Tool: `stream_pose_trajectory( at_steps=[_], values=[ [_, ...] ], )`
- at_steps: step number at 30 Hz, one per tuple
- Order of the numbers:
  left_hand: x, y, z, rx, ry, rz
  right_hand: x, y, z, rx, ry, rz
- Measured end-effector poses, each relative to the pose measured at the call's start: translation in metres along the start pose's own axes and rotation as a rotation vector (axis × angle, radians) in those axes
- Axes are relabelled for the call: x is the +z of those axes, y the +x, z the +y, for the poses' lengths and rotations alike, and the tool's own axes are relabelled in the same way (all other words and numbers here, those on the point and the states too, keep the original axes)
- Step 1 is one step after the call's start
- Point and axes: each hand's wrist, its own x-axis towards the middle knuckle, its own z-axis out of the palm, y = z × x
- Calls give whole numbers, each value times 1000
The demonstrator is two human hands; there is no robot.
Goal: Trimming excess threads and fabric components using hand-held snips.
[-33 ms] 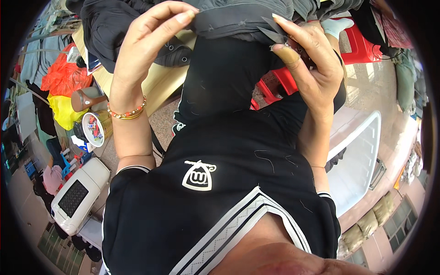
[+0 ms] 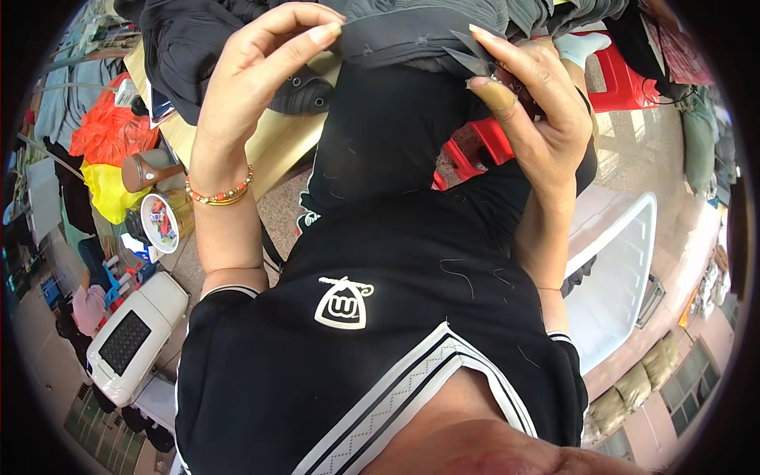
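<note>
Between thumb and fingertips, my left hand [image 2: 249,75] pinches the edge of a dark grey garment [image 2: 396,46], whose flat band is stretched across above my lap. A few small pale thread bits show on that band. My right hand [image 2: 550,103] holds a pair of thread snips [image 2: 469,65]. Their two pointed blades stand apart and point left, at the right end of the band. A tan cover wraps the right thumb's tip. The snips' body is mostly hidden inside the hand.
More dark garments [image 2: 182,47] lie heaped on a wooden table [image 2: 273,158] at the left. A white tub [image 2: 160,224] of small colourful pieces and red [image 2: 111,131] and yellow bags stand beside it. Right are a red stool [image 2: 613,75] and a clear plastic bin [image 2: 617,293].
The garment's band has shifted and turned slightly between my hands. Both hands keep almost the same place and hold.
</note>
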Motion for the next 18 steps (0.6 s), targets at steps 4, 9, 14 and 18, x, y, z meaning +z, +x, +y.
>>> stream_pose_trajectory(
  at_steps=[4,9,14,18],
  values=[
    [-4,-2,-1,30,-101,-14,1,7,-7,-43,-71,-51],
    [1,5,12,109,-151,-34,4,15,-18,-75,-125,-93],
    [36,39,0,296,-600,-183,7,16,-11,-65,-129,-97],
    [43,53,-17,720,-947,-434,8,17,-8,-79,-113,-84]
  ],
)
